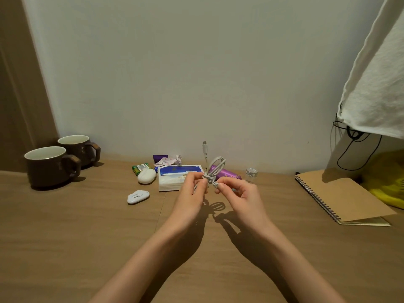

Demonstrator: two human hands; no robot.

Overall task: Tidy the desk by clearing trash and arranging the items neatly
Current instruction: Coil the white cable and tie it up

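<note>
A coiled white charging cable [215,167] is held above the wooden desk [87,226], one plug end sticking up. My left hand [190,193] pinches the bundle at its wrapped middle. My right hand [238,195] pinches the cable's loose end just right of that wrap. Behind my hands lie a tissue pack [175,178], a purple wrapper [227,174], crumpled paper [169,160], a green battery pack [141,167], a white oval case [147,176] and a small white clip-like gadget [138,196].
Two brown mugs [52,165] stand at the back left. A small clear jar [251,174] sits right of the purple wrapper. A spiral notebook [341,197] lies at the right, beside a yellow bag [387,182]. White cloth [376,84] hangs over black cords.
</note>
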